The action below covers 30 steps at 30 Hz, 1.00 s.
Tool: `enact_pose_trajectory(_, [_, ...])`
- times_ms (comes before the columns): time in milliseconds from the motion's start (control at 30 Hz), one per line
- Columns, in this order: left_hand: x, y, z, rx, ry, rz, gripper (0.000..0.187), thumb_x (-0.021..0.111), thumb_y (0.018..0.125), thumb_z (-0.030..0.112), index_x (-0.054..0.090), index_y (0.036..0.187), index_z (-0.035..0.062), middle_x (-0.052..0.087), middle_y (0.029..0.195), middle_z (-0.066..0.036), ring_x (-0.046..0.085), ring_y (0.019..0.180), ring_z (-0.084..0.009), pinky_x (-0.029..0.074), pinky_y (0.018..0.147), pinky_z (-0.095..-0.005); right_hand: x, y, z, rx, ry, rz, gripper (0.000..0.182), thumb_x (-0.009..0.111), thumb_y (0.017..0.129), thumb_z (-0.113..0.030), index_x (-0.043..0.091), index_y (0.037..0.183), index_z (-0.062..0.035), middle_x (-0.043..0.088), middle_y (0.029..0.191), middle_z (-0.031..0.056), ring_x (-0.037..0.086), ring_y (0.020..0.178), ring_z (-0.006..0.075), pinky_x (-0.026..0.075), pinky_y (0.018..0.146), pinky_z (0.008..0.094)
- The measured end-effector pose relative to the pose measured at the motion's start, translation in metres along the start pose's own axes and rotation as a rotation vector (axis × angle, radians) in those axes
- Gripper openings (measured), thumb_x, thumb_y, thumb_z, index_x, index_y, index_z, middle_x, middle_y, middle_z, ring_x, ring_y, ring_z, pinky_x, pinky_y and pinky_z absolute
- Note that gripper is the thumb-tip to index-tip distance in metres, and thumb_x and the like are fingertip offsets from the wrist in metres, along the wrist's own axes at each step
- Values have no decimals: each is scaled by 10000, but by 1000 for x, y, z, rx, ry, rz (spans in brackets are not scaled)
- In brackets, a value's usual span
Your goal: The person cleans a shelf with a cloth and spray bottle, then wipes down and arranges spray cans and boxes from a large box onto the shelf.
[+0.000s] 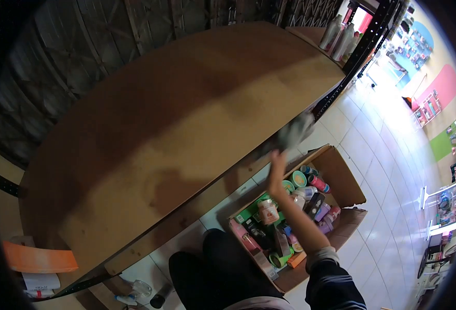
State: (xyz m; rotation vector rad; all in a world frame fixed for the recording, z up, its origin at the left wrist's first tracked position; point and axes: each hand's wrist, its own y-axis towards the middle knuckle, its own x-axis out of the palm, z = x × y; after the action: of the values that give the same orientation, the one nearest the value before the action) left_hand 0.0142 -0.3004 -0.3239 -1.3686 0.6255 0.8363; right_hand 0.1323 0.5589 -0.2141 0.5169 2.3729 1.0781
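Observation:
My right hand [277,169] reaches over the cardboard box to the shelf's front edge, smeared by motion. It grips a grey-white cloth [296,130], blurred and hanging at the edge of the wooden shelf board [186,119]. Below my forearm stands the open cardboard box [346,178], filled with several jars, tubes and bottles. Among them are a peach-coloured jar [268,212], a round green-rimmed tub [299,178] and a pink bottle [244,235]. My left hand is out of the frame.
Several silver bottles [336,36] stand at the board's far right end beside a black metal post [370,39]. An orange box [39,258] lies at the near left. A clear plastic bottle [141,288] is on the floor. Behind the board rises a folding metal shutter [99,46].

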Motion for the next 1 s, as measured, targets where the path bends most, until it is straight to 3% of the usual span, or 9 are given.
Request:
enact_pose_trajectory(167, [-7,6,0,-193,-267,23,875,725,613,251,222,1293,27,423,1195,-223,443,1088,-331,376,877,-393,14,22,-41,-288,115,-127,448,314,907,-245,318,1234,62,303,1300,196,297,1193,289,187,1010,363])
enact_pose_trajectory(200, [-4,-9,12,-225,-361,62,849,716,637,232,221,1295,27,412,1202,-236,425,1112,-332,377,872,-403,-22,88,-127,346,589,-83,555,260,912,-369,210,1311,13,195,1371,162,160,1269,272,91,1042,371])
enact_pose_trajectory(233, [-7,-20,18,-100,-431,90,832,708,658,217,212,1299,29,406,1207,-240,421,1116,-331,379,874,-396,-18,95,-117,-94,317,3,595,305,893,-420,224,1311,-4,216,1362,149,158,1269,261,116,1038,374])
enact_pose_trajectory(333, [-8,-33,44,-68,-642,98,787,706,644,105,241,1265,-25,436,1158,-226,456,1047,-326,389,870,-380,-28,83,-173,316,781,-68,681,361,885,-402,121,1308,74,115,1379,218,158,1260,290,93,1031,362])
enact_pose_trajectory(500, [11,-22,70,54,-670,172,761,707,653,166,271,1259,18,418,1173,-246,455,1049,-377,393,858,-418,-65,-57,-303,460,925,-441,632,494,803,-436,325,1184,40,422,1136,184,402,1033,277,210,980,395])
enact_pose_trajectory(633, [-17,-29,108,-9,-626,161,747,698,653,189,286,1248,7,441,1163,-222,432,1093,-341,376,892,-383,-101,-117,-390,-767,307,-615,438,562,748,-370,503,1020,-33,542,957,169,513,899,308,350,862,444])
enact_pose_trajectory(733, [-24,-30,113,201,-618,310,704,704,643,201,329,1202,-7,474,1128,-204,444,1084,-311,363,906,-361,-103,-167,-445,-582,522,-1236,369,557,744,-337,546,997,-68,551,972,164,508,933,327,360,848,471])
enact_pose_trajectory(967, [-67,-57,149,22,-838,329,713,730,617,199,327,1173,4,543,1035,-159,556,908,-260,460,749,-333,-58,-194,-440,-1530,569,-1097,441,427,750,-54,375,1187,-23,440,1180,179,582,790,290,497,708,349])
enact_pose_trajectory(1000, [-67,-56,146,9,-848,330,713,730,617,199,327,1173,4,543,1035,-159,556,908,-260,460,749,-333,-57,-185,-426,-1739,181,-352,339,406,816,-231,449,1135,-124,494,1136,89,495,990,260,410,860,395])
